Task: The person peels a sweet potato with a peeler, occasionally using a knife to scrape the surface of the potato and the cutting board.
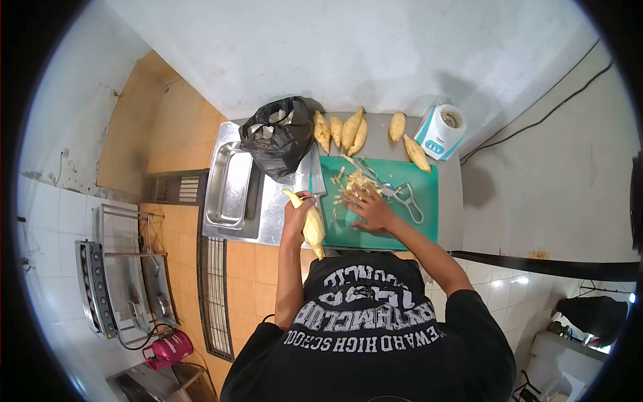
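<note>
My left hand (299, 213) is wrapped round a peeled, pale yellow tuber (313, 231), held near the left edge of a green cutting board (418, 231). On the board, my right hand (370, 210) lies with its fingers spread over a heap of pale peelings (360, 182). Just right of that hand is a metal tool with looped handles (412, 203); its other end is partly hidden among the peelings. Several unpeeled tubers (350, 129) lie behind the board, and another (416, 153) rests at its back right corner.
A black plastic bag (281, 137) stands beside the metal sink (229, 187) on the left. At the back right is a white and turquoise appliance (441, 131) against the wall. A pink gas cylinder (169, 349) is on the floor at the lower left.
</note>
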